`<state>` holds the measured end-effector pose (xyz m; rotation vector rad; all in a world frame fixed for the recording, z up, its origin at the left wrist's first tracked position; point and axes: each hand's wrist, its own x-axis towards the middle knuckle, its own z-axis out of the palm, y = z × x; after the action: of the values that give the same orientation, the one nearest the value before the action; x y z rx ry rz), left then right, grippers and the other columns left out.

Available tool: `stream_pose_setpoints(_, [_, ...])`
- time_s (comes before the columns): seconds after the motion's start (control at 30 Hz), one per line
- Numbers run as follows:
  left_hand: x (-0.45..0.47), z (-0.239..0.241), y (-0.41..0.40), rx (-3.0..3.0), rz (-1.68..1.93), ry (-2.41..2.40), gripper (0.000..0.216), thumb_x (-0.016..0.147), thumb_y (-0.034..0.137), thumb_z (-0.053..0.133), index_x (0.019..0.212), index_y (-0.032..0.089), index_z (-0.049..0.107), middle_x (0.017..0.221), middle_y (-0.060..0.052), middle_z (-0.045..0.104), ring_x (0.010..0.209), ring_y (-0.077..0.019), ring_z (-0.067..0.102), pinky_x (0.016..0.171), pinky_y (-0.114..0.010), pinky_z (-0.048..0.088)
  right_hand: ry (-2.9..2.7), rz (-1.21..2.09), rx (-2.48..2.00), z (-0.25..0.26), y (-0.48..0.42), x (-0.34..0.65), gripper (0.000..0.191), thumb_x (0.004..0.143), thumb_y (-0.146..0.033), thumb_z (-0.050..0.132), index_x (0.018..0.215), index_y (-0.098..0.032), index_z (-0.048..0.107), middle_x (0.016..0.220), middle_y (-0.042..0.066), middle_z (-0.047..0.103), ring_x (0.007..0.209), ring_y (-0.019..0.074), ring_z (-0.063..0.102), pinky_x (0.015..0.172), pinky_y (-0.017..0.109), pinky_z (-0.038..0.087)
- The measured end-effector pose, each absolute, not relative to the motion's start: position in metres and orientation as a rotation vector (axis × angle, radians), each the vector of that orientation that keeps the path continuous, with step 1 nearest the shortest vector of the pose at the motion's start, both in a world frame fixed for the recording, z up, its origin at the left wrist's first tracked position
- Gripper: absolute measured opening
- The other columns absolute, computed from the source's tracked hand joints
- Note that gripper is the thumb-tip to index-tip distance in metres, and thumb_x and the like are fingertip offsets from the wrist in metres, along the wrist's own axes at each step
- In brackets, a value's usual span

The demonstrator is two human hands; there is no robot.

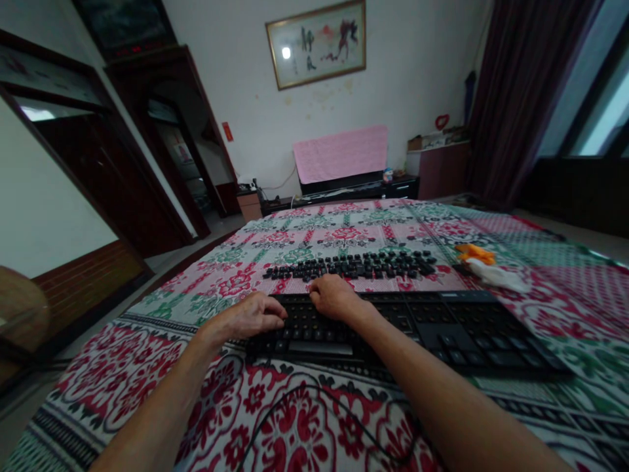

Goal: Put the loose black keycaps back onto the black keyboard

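**Black Keyboard [437,333], Partly Keyless**

Across the foreground, a flower-patterned cloth [255,396] in red, white and green. On it, under both hands, the keyboard: bare key posts [305,326] across much of the main block, keys [457,357] in place around the arrow cluster. On the near side, a thin curving black cable [303,385]. At the left end, the left hand [255,316], fingers curled; pinch or gap impossible to tell. At the far edge, left of centre, the right hand [337,296], fingers curled, tips hidden, grip impossible to tell. Beyond the right end, a crumpled orange bundle [476,254] against a crumpled white bundle [496,275]. Just beyond the right hand, loose black keycaps [354,265] in rough rows.
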<state>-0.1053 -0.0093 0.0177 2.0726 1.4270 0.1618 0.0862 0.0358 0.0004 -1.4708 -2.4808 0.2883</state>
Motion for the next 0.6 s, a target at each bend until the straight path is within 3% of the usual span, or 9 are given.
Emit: stream_pose_setpoints(0.6, [-0.1033, 0.0245, -0.0115, 1.953, 0.129, 1.447, 0.032, 0.066, 0.034, 0.050, 0.088, 0.013, 0.060, 0.076, -0.001, 0.058, 0.063, -0.0090, 0.046, 0.057, -0.017, 0.035, -2.465, 0.327, -1.479, 0.0031, 0.0350, 0.0856, 0.026, 0.072, -0.022, 0.042, 0.083, -0.016, 0.065, 0.089, 0.011, 0.064, 0.086, 0.0210, 0.056, 0.073, 0.027, 0.041])
